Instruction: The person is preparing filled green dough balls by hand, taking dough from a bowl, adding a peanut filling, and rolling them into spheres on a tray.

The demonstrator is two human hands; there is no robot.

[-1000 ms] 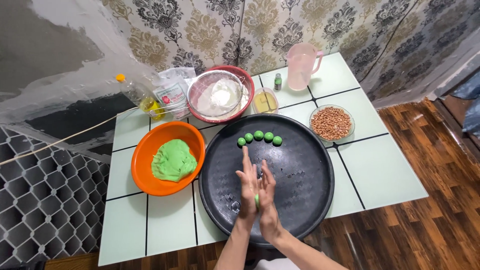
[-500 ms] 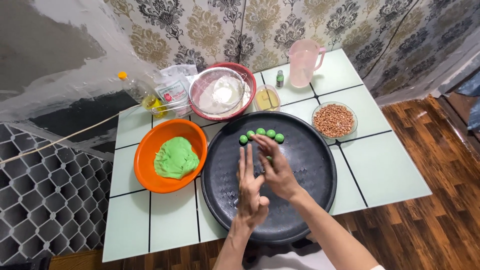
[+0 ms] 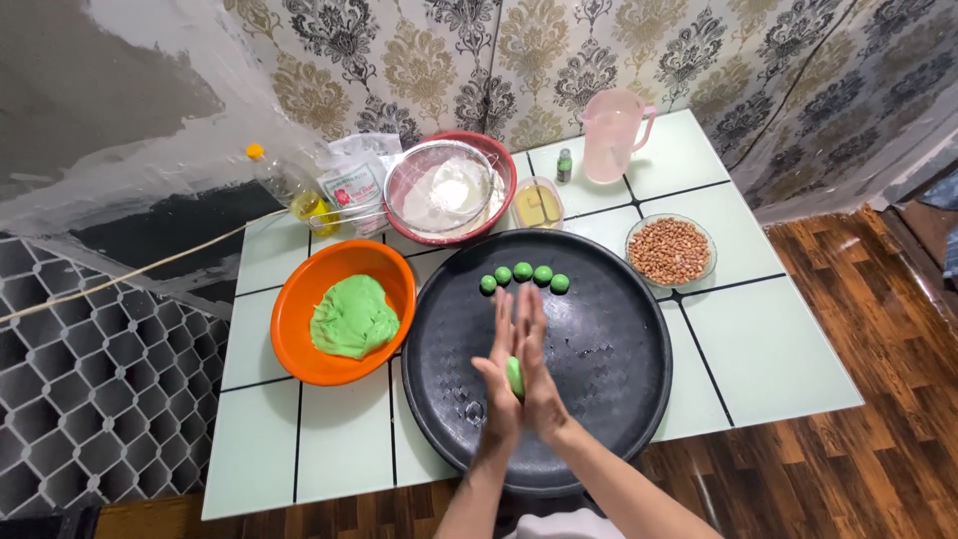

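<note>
Over the black tray (image 3: 599, 349), your left hand (image 3: 497, 374) and right hand (image 3: 537, 371) pressed flat together, a green dough piece (image 3: 515, 376) clamped between the palms. Four balls (image 3: 524, 275) sat beyond your fingertips; an orange bowl (image 3: 299, 339) of dough lay left, peanuts (image 3: 670, 251) right.

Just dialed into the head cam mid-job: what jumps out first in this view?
The two hands, left hand and right hand, pressed palm to palm around a piece of green dough above the big round black tray at the table's middle. A short row of green dough balls lies near the tray's far edge. Left of the tray stands an orange bowl holding a mound of green dough.
</note>
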